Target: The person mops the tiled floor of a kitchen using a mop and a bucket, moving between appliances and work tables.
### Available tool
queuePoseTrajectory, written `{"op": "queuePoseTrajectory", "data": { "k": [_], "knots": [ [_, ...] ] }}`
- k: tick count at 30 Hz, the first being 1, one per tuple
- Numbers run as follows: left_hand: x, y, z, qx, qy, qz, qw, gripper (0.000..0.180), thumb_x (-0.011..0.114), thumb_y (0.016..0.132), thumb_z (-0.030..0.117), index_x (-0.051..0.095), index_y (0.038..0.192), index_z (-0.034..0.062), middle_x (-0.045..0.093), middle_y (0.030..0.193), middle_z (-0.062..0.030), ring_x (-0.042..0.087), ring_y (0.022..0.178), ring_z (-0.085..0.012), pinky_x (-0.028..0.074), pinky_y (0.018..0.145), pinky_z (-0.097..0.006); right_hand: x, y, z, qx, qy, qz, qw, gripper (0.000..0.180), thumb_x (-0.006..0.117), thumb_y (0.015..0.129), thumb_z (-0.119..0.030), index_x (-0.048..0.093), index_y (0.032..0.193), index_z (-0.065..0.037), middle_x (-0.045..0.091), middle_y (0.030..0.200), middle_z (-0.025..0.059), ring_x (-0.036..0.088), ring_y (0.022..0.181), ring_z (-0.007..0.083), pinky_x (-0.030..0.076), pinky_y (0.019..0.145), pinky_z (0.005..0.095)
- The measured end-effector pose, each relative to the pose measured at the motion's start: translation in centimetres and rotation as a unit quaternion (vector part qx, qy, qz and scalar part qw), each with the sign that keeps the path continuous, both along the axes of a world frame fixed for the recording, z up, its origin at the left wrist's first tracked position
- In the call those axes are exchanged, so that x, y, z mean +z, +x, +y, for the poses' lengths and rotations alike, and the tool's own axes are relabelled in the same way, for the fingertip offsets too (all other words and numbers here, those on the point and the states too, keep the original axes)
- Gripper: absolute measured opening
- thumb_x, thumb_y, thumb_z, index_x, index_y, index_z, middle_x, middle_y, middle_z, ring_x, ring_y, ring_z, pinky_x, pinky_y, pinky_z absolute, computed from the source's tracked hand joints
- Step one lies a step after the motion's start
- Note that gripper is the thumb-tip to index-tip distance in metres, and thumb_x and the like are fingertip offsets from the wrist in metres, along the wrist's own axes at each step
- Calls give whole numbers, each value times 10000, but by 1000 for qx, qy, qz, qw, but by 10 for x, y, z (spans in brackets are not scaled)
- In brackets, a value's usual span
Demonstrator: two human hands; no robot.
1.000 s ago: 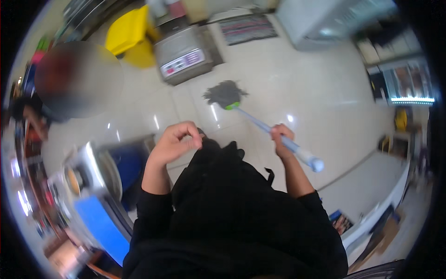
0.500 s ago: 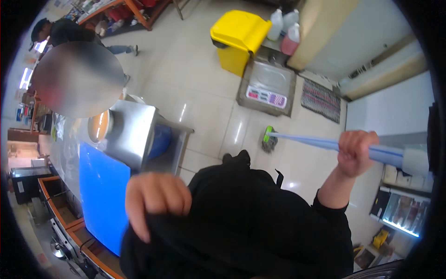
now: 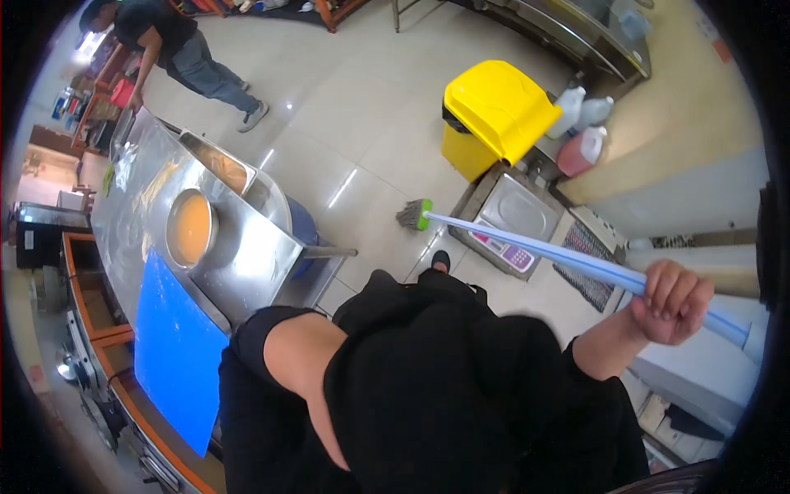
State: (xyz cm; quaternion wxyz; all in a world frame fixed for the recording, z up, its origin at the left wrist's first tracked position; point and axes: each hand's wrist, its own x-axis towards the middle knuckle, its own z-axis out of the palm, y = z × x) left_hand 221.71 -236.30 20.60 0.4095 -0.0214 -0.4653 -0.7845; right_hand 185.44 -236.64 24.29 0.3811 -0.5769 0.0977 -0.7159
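Observation:
My right hand (image 3: pixel 675 302) is closed round the upper part of a mop's light blue handle (image 3: pixel 535 247). The handle slants across the right side, down to the mop's green clamp and grey strands (image 3: pixel 411 215), which rest on the tiled floor left of the scale. Of my left arm, only a bent bare stretch (image 3: pixel 311 354) shows against my black clothing. The left hand itself is out of sight.
To the left, a steel table (image 3: pixel 239 255) bears an orange-filled bowl (image 3: pixel 192 229), a metal tray (image 3: pixel 218 163) and a blue board (image 3: pixel 177 354). Ahead stand a yellow bin (image 3: pixel 498 111), jugs (image 3: pixel 581 151) and a scale (image 3: pixel 522 210). A co-worker (image 3: pixel 177 49) stands at the table's far end.
The mop head has swung left across the floor, away from the mat. My left hand has dropped from my front out of sight. The view has shifted, and the co-worker now stands by the table.

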Motion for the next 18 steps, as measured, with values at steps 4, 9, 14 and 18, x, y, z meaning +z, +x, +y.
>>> {"op": "queuePoseTrajectory", "data": {
  "k": [4, 9, 14, 18],
  "knots": [
    [11, -1, -62, -6, -123, 64, 990, 272, 563, 918, 220, 552, 1083, 4, 617, 1026, -177, 613, 882, -275, 484, 844, -412, 6, 21, -108, 61, -2, -13, 998, 243, 480, 951, -197, 388, 737, -126, 403, 523, -19, 356, 400, 66, 322, 415, 217],
    [34, 26, -110, 32, -232, 90, 968, 279, 558, 925, 200, 537, 1129, 11, 617, 1037, -172, 615, 881, -293, 482, 850, -442, 11, 82, -241, 117, -12, -10, 993, 237, 468, 952, -185, 382, 740, -120, 362, 517, -14, 321, 415, 72, 314, 423, 232],
    [48, 90, -173, 53, -272, 154, 948, 294, 554, 931, 181, 521, 1175, 19, 617, 1047, -167, 617, 880, -312, 479, 856, -471, 13, 125, -337, 72, -6, 16, 997, 254, 465, 967, -193, 394, 737, -110, 344, 509, -1, 314, 414, 82, 308, 425, 237],
    [37, 188, -256, 97, -229, 97, 964, 328, 509, 956, 159, 450, 1268, 77, 610, 1045, -175, 613, 897, -385, 462, 862, -568, 15, 141, -410, 21, 8, -7, 1000, 274, 462, 969, -208, 382, 726, -111, 322, 502, -7, 291, 405, 72, 289, 409, 235]
  ]
}}
